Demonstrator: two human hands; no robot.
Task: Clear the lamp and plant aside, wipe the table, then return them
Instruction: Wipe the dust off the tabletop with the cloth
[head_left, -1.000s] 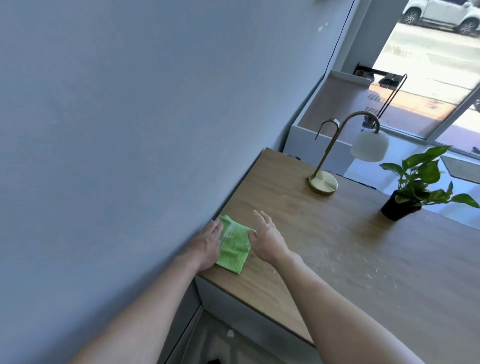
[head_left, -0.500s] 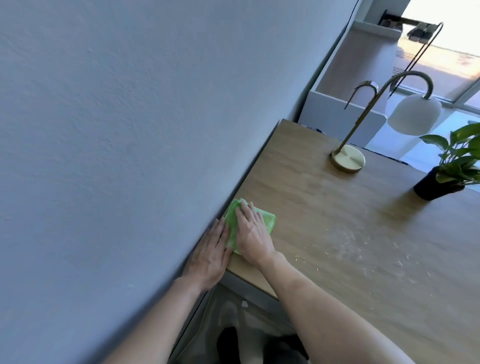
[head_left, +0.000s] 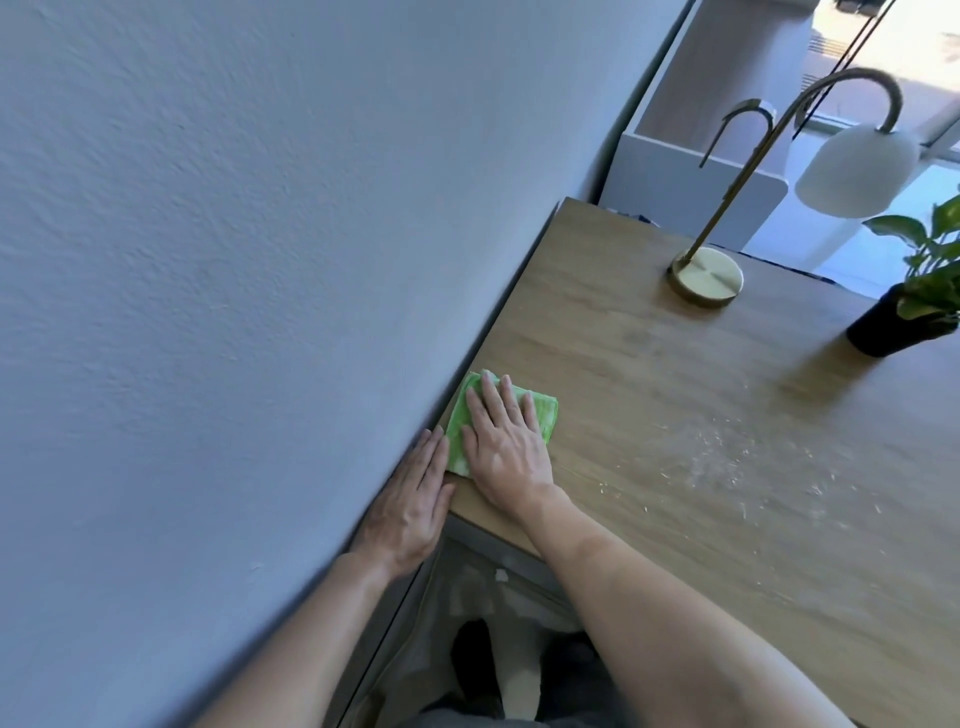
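The right hand (head_left: 506, 449) lies flat, fingers spread, pressing the folded green cloth (head_left: 540, 415) onto the counter (head_left: 649, 364) by the wall (head_left: 260, 260); the left hand (head_left: 413, 501) rests open beside it, gripping nothing. Pale crumbs (head_left: 727, 467) lie well to the right of the cloth, so the right hand is nearer them. Past the crumbs, the brass lamp (head_left: 706, 273) and potted plant (head_left: 893, 322) stand near the counter's far edge.

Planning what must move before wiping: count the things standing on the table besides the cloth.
2: the lamp at the table's far edge, and the plant right of it. More may sit out of frame.
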